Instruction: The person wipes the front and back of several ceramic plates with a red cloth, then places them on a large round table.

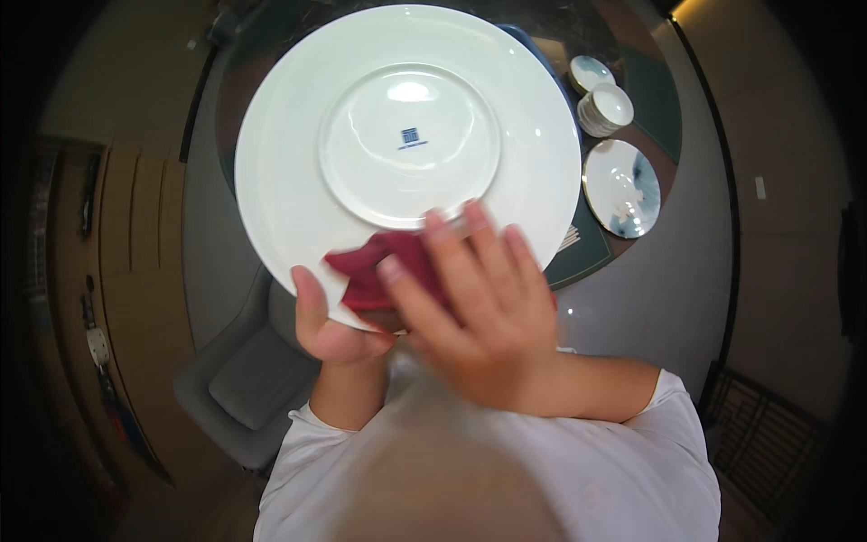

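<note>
A large round white porcelain plate (284, 169) is held up before me, its underside with the foot ring and a small blue mark facing me. My left hand (339, 332) grips its near rim, the thumb lying over the underside and the fingers hidden behind. Under my right hand (481, 305) a dark red cloth (389, 271) is pressed against the plate between the foot ring and the near rim. The right fingers are spread over the cloth and look slightly blurred.
Behind the plate stands a round table (650, 88). On its right side are a stack of small white cups or bowls (603, 112), some small saucers (591, 73) and a blue-patterned plate (622, 188). A grey upholstered chair (254, 379) stands to my left.
</note>
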Demonstrator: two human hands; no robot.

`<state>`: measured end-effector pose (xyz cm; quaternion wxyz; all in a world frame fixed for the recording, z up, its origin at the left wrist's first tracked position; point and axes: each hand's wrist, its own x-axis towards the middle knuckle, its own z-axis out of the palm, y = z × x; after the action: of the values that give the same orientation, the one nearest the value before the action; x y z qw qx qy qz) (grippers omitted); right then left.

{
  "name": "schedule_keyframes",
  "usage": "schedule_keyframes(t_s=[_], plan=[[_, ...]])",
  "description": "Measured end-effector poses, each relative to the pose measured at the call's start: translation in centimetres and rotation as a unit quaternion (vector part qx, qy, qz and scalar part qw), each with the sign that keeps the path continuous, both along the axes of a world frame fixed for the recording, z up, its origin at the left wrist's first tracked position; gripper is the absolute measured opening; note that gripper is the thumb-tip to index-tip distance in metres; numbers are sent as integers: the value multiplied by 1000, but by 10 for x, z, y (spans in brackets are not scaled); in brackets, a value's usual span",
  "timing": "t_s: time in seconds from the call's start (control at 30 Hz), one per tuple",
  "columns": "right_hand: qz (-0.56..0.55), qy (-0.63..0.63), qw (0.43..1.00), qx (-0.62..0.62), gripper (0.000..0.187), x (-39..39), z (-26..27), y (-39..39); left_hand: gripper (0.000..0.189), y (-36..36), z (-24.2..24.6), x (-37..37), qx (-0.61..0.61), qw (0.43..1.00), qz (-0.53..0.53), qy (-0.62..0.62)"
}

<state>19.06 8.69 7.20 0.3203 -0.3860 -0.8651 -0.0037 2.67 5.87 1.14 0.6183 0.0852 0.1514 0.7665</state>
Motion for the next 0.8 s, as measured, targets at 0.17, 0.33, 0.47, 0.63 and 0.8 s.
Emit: schedule_keyframes(t_s=[0.17, 0.33, 0.47, 0.63, 0.8], plan=[[39, 22, 998, 52, 32, -19, 6, -21, 77, -33, -42, -30, -93, 773, 178, 601], [39, 30, 997, -64, 45, 11, 15, -5, 95, -7, 20, 7, -117, 985, 102, 68], [-10, 63, 994, -86, 60, 42, 19, 28, 94, -9, 12, -11, -22, 982, 68, 174], [-45, 165, 984, -51, 52, 57, 8, 78, 85, -38, -15, -42, 73, 986, -21, 147], [49, 243, 968, -34, 52, 34, 11, 110, 71, -45, 23, -19, 37, 928, -133, 346]])
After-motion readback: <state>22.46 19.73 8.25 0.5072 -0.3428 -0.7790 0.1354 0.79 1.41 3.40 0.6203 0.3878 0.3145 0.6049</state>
